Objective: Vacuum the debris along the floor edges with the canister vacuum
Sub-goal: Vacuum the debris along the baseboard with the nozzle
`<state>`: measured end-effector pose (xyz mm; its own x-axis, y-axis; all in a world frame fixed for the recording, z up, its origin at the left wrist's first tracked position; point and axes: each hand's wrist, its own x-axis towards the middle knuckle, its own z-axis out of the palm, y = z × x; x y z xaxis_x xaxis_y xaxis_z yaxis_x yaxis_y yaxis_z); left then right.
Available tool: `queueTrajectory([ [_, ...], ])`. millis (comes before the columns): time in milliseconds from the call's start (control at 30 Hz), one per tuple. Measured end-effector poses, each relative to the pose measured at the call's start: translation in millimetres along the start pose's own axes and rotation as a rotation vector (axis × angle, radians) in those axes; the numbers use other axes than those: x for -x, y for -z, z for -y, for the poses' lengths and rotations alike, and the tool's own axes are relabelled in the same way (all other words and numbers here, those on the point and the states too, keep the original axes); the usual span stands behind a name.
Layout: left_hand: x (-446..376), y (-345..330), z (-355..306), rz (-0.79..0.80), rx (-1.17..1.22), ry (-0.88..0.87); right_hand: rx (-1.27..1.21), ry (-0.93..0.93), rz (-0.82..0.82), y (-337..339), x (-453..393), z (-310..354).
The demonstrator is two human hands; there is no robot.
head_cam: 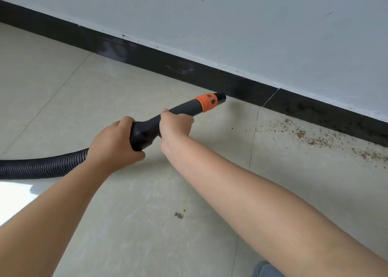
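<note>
A black vacuum nozzle with an orange collar points at the foot of the black baseboard; its open tip lies just off the floor edge. My left hand grips the wide rear end of the handle where the ribbed black hose joins. My right hand grips the narrower shaft behind the orange collar. Brown crumbly debris is scattered along the baseboard to the right of the nozzle. A small clump of debris lies on the tile between my forearms.
The floor is pale beige tile with thin grout lines. A white wall rises above the baseboard. The hose trails off the left edge. A grey-blue shape shows at the bottom edge. A bright patch of light lies at the left.
</note>
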<state>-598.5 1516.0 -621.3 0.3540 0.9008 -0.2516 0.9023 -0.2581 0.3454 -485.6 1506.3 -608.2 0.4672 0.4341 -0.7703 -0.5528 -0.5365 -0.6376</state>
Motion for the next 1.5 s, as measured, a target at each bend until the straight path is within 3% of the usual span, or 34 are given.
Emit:
queueTrajectory([
  [367, 8.9, 12.0, 57.7, 0.009, 0.037, 0.148, -0.005, -0.079, 0.097, -49.7, 14.0, -29.0],
  [733, -2.5, 6.5, 31.9, 0.046, 0.01, 0.057, -0.066, -0.031, 0.077, -26.4, -0.7, -15.0],
  [1100, 19.0, 24.8, 42.1, 0.109, -0.112, 0.144, -0.006, -0.043, 0.216, -35.0, 18.7, -25.3],
  [1500, -2.6, 25.1, 20.2, 0.225, -0.162, -0.021, -0.281, -0.113, 0.092, -2.0, 17.9, -32.8],
])
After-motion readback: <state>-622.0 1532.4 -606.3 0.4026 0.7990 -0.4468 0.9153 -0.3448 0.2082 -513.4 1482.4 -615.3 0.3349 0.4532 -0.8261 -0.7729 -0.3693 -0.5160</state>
